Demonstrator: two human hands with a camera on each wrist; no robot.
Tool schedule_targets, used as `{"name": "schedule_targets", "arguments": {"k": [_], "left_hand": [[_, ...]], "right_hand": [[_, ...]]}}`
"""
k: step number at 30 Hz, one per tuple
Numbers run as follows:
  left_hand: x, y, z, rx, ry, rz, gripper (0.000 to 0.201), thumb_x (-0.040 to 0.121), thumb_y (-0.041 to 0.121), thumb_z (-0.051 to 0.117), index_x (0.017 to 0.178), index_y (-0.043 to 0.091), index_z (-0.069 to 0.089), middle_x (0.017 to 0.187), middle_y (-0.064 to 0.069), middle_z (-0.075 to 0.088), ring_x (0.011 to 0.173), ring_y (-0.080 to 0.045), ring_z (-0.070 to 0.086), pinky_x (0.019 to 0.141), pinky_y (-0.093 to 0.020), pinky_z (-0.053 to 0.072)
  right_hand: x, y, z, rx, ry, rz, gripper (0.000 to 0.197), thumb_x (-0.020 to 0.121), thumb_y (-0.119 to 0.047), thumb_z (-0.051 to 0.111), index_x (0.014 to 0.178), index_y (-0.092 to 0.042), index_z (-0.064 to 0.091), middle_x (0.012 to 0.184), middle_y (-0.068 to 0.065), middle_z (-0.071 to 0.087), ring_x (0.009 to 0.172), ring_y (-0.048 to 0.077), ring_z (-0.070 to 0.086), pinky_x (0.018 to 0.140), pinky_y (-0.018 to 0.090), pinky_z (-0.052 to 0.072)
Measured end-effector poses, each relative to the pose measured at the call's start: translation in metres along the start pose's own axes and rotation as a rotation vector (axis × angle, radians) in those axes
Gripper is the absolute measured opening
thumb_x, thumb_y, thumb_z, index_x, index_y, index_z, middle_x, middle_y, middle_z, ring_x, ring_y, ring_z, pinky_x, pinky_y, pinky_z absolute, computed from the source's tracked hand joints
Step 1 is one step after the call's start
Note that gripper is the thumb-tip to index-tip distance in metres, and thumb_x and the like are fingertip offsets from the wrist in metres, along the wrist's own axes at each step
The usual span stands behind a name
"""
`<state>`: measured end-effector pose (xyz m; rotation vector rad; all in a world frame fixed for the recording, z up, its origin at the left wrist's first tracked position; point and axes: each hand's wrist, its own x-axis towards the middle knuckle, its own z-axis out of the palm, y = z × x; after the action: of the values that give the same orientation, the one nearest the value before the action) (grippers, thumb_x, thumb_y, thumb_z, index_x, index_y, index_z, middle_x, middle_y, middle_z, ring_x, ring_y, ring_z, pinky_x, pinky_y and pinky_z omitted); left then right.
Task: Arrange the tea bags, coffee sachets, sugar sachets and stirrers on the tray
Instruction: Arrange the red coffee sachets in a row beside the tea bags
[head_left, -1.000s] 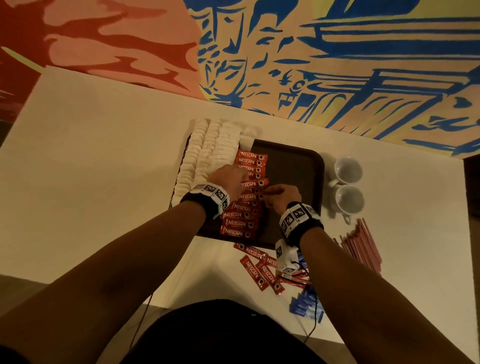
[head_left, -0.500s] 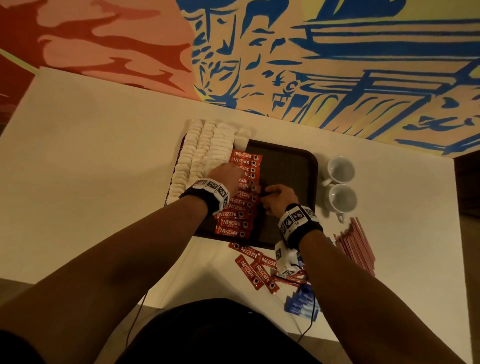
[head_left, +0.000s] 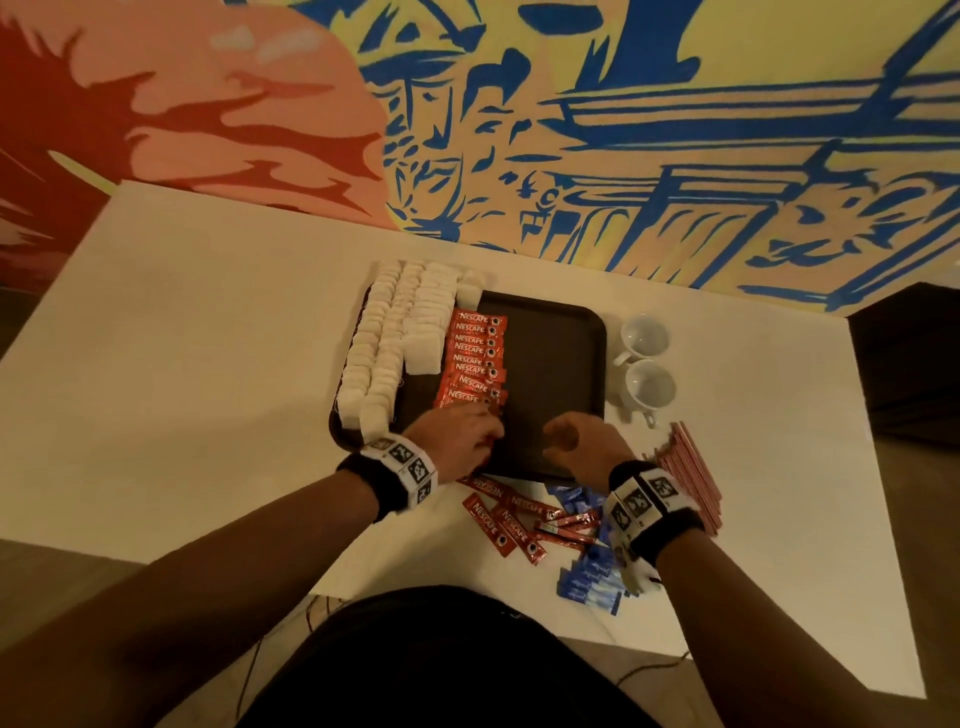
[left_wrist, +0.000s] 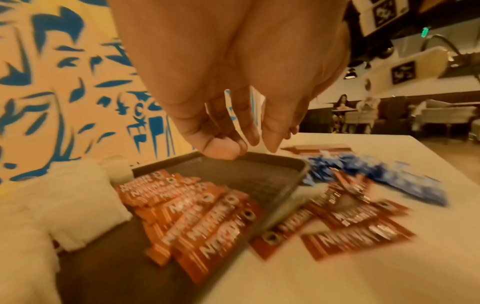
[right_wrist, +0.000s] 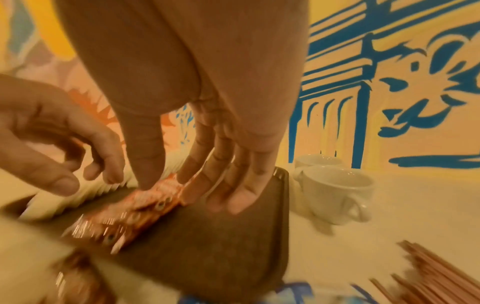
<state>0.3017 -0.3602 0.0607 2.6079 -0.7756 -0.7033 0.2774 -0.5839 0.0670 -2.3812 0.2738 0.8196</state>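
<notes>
Dark tray (head_left: 561, 332) sits on the white desk (head_left: 218, 364), far side near the painted wall (head_left: 675, 130). Tea bags (head_left: 400, 332) fill the tray's left part in overlapping white rows, spilling over the far-left rim. Just right of them runs a column of red coffee sachets (head_left: 475, 358), overlapped like shingles; right half of tray is bare.

Left hand (head_left: 457, 441) is over the near end of that column, fingers loosely curled, tips at or just above the sachets; left wrist view shows nothing pinched, though motion blur leaves contact unclear. Right hand (head_left: 582, 441) is over the tray's near edge, w/ fingers relaxed and mostly straight in the right wrist view, holding nothing.

Off the tray, on the desk near the person: loose coffee sachets (head_left: 506, 525) lying at mixed angles just below the tray's near rim, partly under the left wrist. Right of those, a heap of blue sugar sachets (head_left: 589, 577), partly hidden by the right wrist & its band. Pinkish stirrers (head_left: 691, 473) lie bundled at the right, near the tray's near-right corner, apart from it. Two white cups (head_left: 647, 364) stand side by side just right of the tray, one farther, one nearer. Both wrists wear black bands w/ marker tags.
</notes>
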Motion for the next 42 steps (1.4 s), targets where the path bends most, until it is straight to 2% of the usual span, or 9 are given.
{"name": "schedule_targets", "arguments": {"k": [4, 6, 9, 15, 20, 25, 30, 39, 42], "left_hand": [[-0.016, 0.011, 0.043, 0.038, -0.145, 0.003, 0.045, 0.099, 0.034, 0.054, 0.143, 0.027, 0.048, 0.146, 0.003, 0.046, 0.132, -0.019, 0.046, 0.107, -0.037, 0.042], [-0.018, 0.017, 0.063, 0.065, -0.176, 0.017, 0.050, 0.098, 0.031, 0.057, 0.146, 0.024, 0.044, 0.148, 0.001, 0.043, 0.133, -0.021, 0.046, 0.106, -0.037, 0.043], [-0.017, 0.025, 0.085, 0.124, -0.149, 0.035, 0.055, 0.095, 0.028, 0.062, 0.146, 0.022, 0.042, 0.148, -0.002, 0.039, 0.128, -0.026, 0.048, 0.104, -0.039, 0.046], [-0.015, 0.032, 0.107, 0.204, -0.118, 0.006, 0.069, 0.089, 0.028, 0.072, 0.148, 0.022, 0.038, 0.148, -0.004, 0.039, 0.129, -0.028, 0.048, 0.105, -0.042, 0.046], [-0.016, 0.029, 0.110, 0.202, -0.115, -0.075, 0.072, 0.086, 0.025, 0.076, 0.147, 0.019, 0.038, 0.145, -0.007, 0.041, 0.130, -0.030, 0.047, 0.103, -0.042, 0.047], [-0.024, 0.021, 0.111, 0.232, -0.112, -0.129, 0.049, 0.090, 0.019, 0.071, 0.134, 0.012, 0.050, 0.136, -0.010, 0.048, 0.123, -0.029, 0.050, 0.097, -0.041, 0.051], [-0.032, 0.009, 0.112, 0.248, -0.088, -0.173, 0.037, 0.092, 0.015, 0.066, 0.127, 0.012, 0.053, 0.133, -0.011, 0.048, 0.117, -0.028, 0.053, 0.092, -0.039, 0.051], [-0.042, -0.003, 0.114, 0.191, -0.075, -0.159, 0.044, 0.097, 0.032, 0.061, 0.136, 0.018, 0.046, 0.135, -0.006, 0.050, 0.119, -0.026, 0.054, 0.101, -0.041, 0.044], [-0.044, -0.004, 0.112, 0.185, -0.089, -0.172, 0.040, 0.098, 0.035, 0.059, 0.133, 0.018, 0.050, 0.138, -0.005, 0.047, 0.120, -0.025, 0.052, 0.102, -0.041, 0.043]], "right_hand": [[-0.022, 0.027, 0.028, -0.273, -0.073, 0.000, 0.034, 0.089, -0.025, 0.074, 0.121, -0.027, 0.062, 0.125, -0.002, 0.065, 0.112, 0.018, 0.060, 0.100, 0.035, 0.051], [-0.029, 0.035, 0.041, -0.432, -0.098, -0.053, 0.045, 0.090, -0.036, 0.072, 0.130, -0.028, 0.056, 0.134, -0.001, 0.056, 0.125, 0.023, 0.051, 0.109, 0.039, 0.043], [-0.031, 0.045, 0.060, -0.605, -0.097, -0.138, 0.067, 0.089, -0.049, 0.069, 0.146, -0.027, 0.041, 0.147, 0.004, 0.043, 0.137, 0.029, 0.037, 0.117, 0.046, 0.029], [-0.024, 0.055, 0.076, -0.766, -0.064, -0.224, 0.066, 0.093, -0.052, 0.062, 0.147, -0.020, 0.040, 0.149, 0.007, 0.039, 0.139, 0.030, 0.034, 0.118, 0.046, 0.026], [-0.017, 0.058, 0.081, -0.759, -0.053, -0.252, 0.052, 0.099, -0.041, 0.058, 0.143, -0.014, 0.046, 0.145, 0.008, 0.046, 0.135, 0.028, 0.038, 0.117, 0.042, 0.029], [-0.016, 0.054, 0.083, -0.714, -0.060, -0.248, 0.049, 0.099, -0.037, 0.059, 0.141, -0.014, 0.048, 0.144, 0.009, 0.049, 0.134, 0.027, 0.040, 0.116, 0.041, 0.030], [-0.017, 0.049, 0.079, -0.621, -0.092, -0.235, 0.028, 0.104, -0.032, 0.051, 0.128, -0.018, 0.053, 0.135, 0.010, 0.056, 0.127, 0.028, 0.046, 0.110, 0.039, 0.037], [-0.024, 0.034, 0.067, -0.359, -0.152, -0.157, 0.013, 0.098, -0.032, 0.062, 0.109, -0.027, 0.056, 0.111, -0.003, 0.059, 0.102, 0.019, 0.057, 0.089, 0.031, 0.045], [-0.024, 0.030, 0.061, -0.220, -0.152, -0.152, 0.016, 0.095, -0.031, 0.068, 0.105, -0.029, 0.056, 0.108, -0.006, 0.064, 0.100, 0.016, 0.062, 0.091, 0.033, 0.051]]}}
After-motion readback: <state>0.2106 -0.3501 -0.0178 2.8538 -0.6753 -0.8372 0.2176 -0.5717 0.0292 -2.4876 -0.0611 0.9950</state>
